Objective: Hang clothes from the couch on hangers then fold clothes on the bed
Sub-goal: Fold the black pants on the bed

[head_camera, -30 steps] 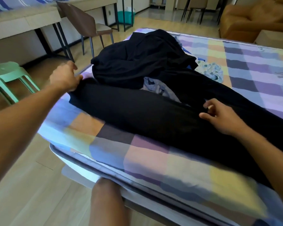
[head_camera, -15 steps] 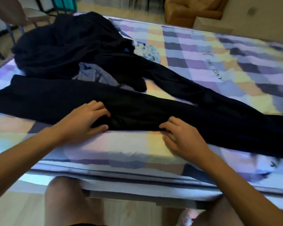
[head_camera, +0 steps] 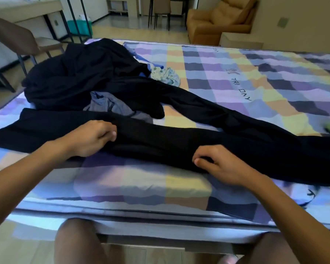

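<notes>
1. A long pair of black fabric trousers (head_camera: 208, 141) lies flat on the checked pastel bedsheet (head_camera: 145, 189), long axis running from 9 o'clock to 3 o'clock across the near edge.
2. The left hand (head_camera: 90, 139) rests on the trousers at 10 o'clock, fingers curled, pinching the cloth.
3. The right hand (head_camera: 219, 164), at 2 o'clock, grips the near hem with bent fingers.
4. Both hands sit on the garment, equally near; a fold would likely go sideways along its length.
5. A heap of dark clothes (head_camera: 80, 77) lies beyond at 11 o'clock.

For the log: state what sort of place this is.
Probably a small apartment's combined bedroom and living area: a bed with checked sheets and dark clothes, a tan armchair, desks with chairs.
</notes>
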The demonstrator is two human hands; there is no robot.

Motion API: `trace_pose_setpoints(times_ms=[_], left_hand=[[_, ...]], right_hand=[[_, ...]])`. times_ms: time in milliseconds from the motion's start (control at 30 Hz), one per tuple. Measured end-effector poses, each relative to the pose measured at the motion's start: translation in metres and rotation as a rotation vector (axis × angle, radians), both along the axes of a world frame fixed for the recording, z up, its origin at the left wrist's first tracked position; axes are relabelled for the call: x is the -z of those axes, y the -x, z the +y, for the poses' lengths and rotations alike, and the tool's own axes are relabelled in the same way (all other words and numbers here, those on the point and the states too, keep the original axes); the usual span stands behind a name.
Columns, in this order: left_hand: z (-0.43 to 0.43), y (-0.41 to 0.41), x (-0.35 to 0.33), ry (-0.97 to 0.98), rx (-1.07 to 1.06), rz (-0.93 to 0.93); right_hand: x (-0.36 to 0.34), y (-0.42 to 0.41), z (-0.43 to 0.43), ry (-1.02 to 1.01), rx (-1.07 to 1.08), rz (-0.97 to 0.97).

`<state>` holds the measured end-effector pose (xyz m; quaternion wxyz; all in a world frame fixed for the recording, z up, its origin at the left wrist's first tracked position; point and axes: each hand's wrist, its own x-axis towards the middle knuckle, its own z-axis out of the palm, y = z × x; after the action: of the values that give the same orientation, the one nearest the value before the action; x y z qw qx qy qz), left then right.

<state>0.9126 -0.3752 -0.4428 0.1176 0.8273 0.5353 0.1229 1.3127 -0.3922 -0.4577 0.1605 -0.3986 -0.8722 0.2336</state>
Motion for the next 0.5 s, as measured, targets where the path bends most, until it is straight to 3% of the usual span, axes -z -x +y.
trace_pose_setpoints(times_ms=[100,200,267,367,500], left_hand=[[-0.007,-0.018,0.022,-0.078,0.049,0.042],[-0.013,-0.046,0.044,-0.076,0.076,-0.015],[-0.014,-0.055,0.057,-0.082,0.039,-0.044],[-0.013,-0.060,0.065,-0.115,-0.020,-0.067],[-0.016,-0.063,0.071,-0.132,-0.026,-0.097]], right_hand=[[0.005,-0.006,0.006,0.005,0.056,0.053],[0.006,-0.017,0.037,-0.200,0.298,0.271],[0.000,-0.030,0.068,-0.275,0.479,0.307],[-0.009,-0.054,0.121,-0.258,0.692,0.173],[-0.008,-0.073,0.179,-0.048,0.776,-0.191]])
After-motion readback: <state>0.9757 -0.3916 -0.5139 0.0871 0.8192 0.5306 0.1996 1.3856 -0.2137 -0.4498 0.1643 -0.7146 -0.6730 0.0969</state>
